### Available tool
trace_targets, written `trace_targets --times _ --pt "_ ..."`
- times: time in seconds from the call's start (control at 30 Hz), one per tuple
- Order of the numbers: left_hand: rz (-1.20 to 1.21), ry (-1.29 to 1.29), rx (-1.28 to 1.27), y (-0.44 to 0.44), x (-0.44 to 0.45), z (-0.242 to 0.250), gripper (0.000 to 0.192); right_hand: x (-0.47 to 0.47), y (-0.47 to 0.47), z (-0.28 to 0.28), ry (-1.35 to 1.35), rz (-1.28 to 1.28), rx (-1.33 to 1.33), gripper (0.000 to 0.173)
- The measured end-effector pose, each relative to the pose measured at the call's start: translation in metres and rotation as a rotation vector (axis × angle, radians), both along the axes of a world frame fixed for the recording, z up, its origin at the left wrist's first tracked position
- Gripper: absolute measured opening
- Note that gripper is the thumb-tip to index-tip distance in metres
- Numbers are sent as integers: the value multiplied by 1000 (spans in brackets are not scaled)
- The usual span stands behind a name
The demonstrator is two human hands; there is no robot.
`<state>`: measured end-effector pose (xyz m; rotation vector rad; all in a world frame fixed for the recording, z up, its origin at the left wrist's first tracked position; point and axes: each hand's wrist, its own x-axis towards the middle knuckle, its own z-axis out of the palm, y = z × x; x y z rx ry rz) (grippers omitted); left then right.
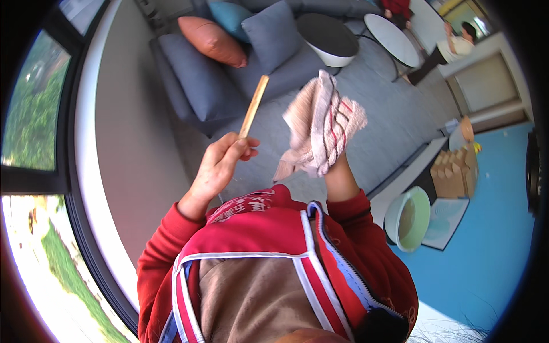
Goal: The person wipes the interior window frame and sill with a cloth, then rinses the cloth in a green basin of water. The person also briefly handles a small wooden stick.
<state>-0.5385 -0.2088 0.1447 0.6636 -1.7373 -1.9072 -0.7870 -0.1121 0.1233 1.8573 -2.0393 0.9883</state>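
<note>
My left hand (223, 163) grips the lower end of a flat, narrow stick (254, 107), wooden or bamboo by its look, which points up and slightly right. To its right, a bunched pinkish-beige striped cloth (319, 124), like a towel, covers my right hand from the fingers to near the wrist; only the forearm (341, 178) below it shows. How the fingers lie under the cloth is hidden. The stick and the cloth are apart. Below both hands is the red apron (253, 233) with white edging that I wear.
A grey sofa (193, 81) with cushions stands ahead, beside a round black-topped table (328, 34) and a white-topped table (392, 40). Two people are at the upper right. A green basin (407, 218) and a cardboard box (454, 173) are at right; a window (34, 103) is at left.
</note>
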Motion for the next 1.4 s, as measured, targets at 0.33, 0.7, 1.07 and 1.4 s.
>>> trace_targets --times 0.33,0.7,1.07,1.4 --pt "-74 -100 -91 -14 87 7 34 -6 -34 -19 -1616 366 -246 53" --pt "965 -366 -113 -25 323 -44 38 93 -50 53 230 -523 833 66" --pt "1122 -881 -156 -58 477 -115 39 125 -52 -41 -387 63 121 69" --pt "882 -1479 -336 -99 524 -64 75 144 -20 -78 -2234 634 -41 67"
